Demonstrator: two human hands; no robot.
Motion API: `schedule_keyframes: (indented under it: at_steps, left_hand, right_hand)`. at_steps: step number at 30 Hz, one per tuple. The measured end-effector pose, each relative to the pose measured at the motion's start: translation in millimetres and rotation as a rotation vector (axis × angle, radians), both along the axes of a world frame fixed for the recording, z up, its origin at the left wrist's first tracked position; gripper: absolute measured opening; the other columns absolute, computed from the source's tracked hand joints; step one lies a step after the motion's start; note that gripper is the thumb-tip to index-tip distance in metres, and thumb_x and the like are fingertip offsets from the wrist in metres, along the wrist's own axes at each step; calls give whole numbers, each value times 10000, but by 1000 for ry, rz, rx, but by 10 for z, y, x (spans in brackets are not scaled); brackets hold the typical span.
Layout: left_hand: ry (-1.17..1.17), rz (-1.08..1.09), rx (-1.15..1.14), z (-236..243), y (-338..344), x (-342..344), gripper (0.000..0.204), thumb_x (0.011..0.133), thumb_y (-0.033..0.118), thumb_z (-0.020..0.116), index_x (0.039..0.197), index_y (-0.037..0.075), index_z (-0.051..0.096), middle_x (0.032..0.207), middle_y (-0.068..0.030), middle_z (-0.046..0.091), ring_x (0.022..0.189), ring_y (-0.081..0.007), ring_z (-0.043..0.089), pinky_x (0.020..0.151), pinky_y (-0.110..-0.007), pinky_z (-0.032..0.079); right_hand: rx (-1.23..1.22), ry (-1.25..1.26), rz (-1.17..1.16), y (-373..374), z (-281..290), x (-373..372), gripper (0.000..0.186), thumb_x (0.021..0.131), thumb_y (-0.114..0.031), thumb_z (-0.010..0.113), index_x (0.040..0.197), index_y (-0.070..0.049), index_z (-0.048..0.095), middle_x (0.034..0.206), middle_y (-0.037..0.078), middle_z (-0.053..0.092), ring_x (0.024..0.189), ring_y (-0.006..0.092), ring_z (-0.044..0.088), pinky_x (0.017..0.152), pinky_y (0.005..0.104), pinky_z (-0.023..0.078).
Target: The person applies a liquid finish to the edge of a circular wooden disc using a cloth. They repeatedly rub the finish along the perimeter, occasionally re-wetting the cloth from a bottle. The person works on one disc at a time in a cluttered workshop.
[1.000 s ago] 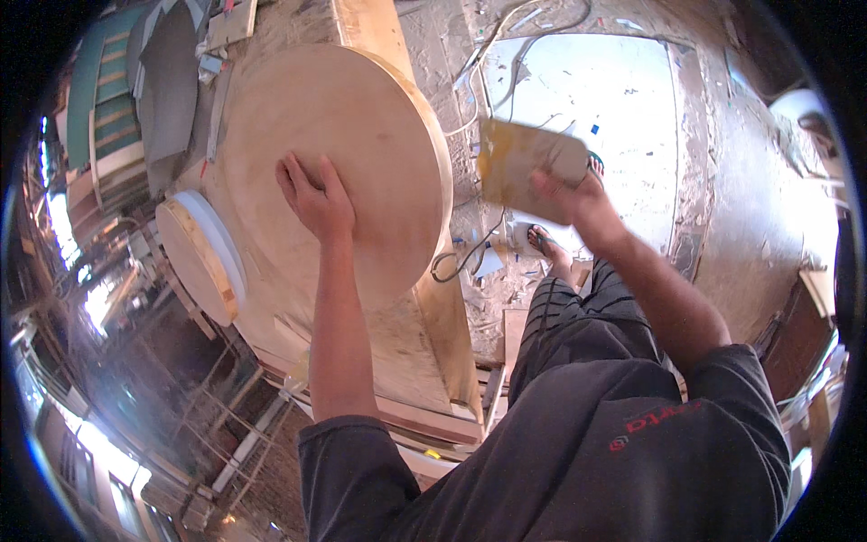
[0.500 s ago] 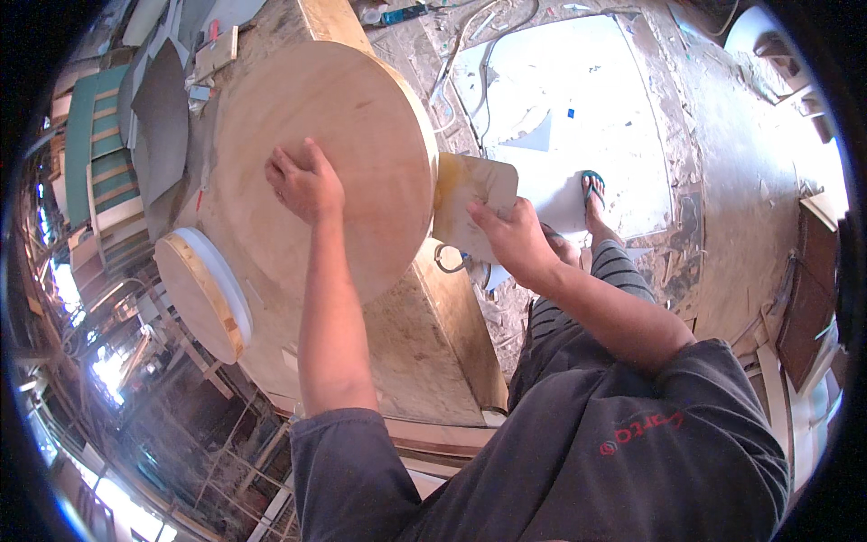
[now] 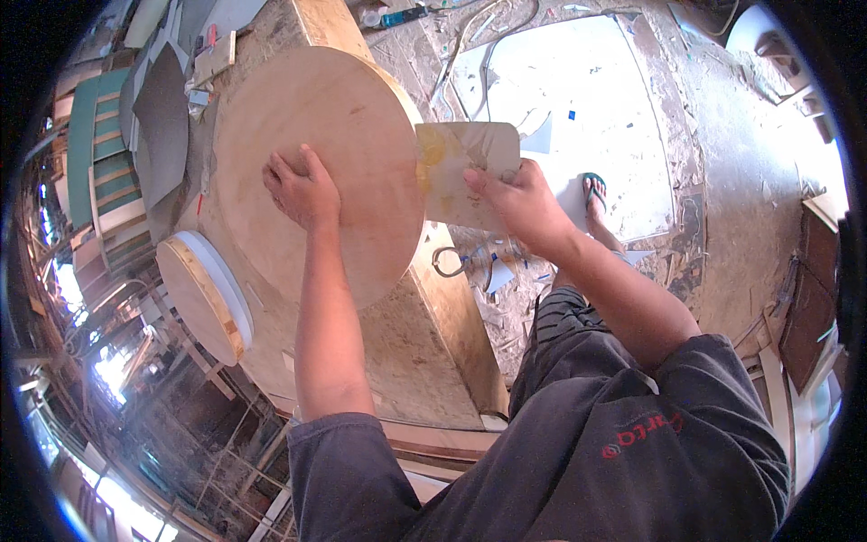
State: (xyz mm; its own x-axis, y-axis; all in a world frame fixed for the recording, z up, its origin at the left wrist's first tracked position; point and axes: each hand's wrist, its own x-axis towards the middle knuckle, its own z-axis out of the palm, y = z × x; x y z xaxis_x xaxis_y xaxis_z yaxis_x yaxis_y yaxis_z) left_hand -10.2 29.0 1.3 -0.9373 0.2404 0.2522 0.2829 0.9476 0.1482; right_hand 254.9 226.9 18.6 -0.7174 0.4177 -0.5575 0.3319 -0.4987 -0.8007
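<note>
While the dark shirt (image 3: pixel 578 434) occupied the nearest place, at five o'clock from the large round board (image 3: pixel 370 135), the right hand (image 3: pixel 515 199) was clamped on a thin panel (image 3: pixel 462 163), with the thumb on top. This panel, yellow-stained at one end, reached the rim of the board at three o'clock; I could not tell if they truly touched. It looked light and stiff, so a pinch at its right edge should have been enough. The left hand (image 3: pixel 309 191) rested near the board's middle, its fingers loosely bent and not gripping. The board, lying on the table (image 3: pixel 406 352), was thick and probably heavy, rather smooth; to lift it, one would better hold the rim at nine and three o'clock. Farther, a smaller disc (image 3: pixel 191 298) stood at eight o'clock, grey sheets (image 3: pixel 163 135) at ten, and a white sheet (image 3: pixel 578 81) on the floor at two.
</note>
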Motion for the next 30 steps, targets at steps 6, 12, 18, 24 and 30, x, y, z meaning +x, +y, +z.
schedule_keyframes:
  at_steps: [6,12,18,24,30]
  left_hand:
    - [11,-21,22,2,43,3,786,1057,569,511,1530,-58,489,1574,-339,447,1507,-447,394,1228,-521,342]
    - [19,-20,5,-27,-32,-8,761,1059,540,529,1522,-62,490,1572,-330,439,1488,-445,410,1216,-516,359]
    - [21,-28,28,-38,-19,-24,726,1054,504,559,1516,-52,495,1569,-315,432,1452,-446,446,1186,-520,393]
    - [28,-39,42,-47,-56,-16,728,1054,511,559,1511,-54,509,1578,-323,429,1477,-446,422,1212,-513,368]
    - [3,-20,63,-44,-39,-15,750,1046,527,570,1529,-43,505,1589,-314,434,1509,-422,398,1233,-498,348]
  right_hand:
    - [98,-32,42,189,-254,-80,428,977,-312,718,1060,108,743,849,162,761,784,200,730,731,393,580]
    - [-9,34,61,327,-9,-185,418,976,-297,719,1089,105,741,882,143,763,793,182,728,730,382,581]
    - [48,80,99,591,-382,-357,422,972,-297,720,1113,100,741,902,149,767,791,209,739,726,375,582]
    - [178,9,287,740,-246,-570,462,957,-332,741,1137,93,744,921,156,780,810,231,751,731,371,586]
    - [-76,149,67,1073,129,-660,536,921,-374,804,1181,88,722,1022,165,782,833,241,761,765,356,604]
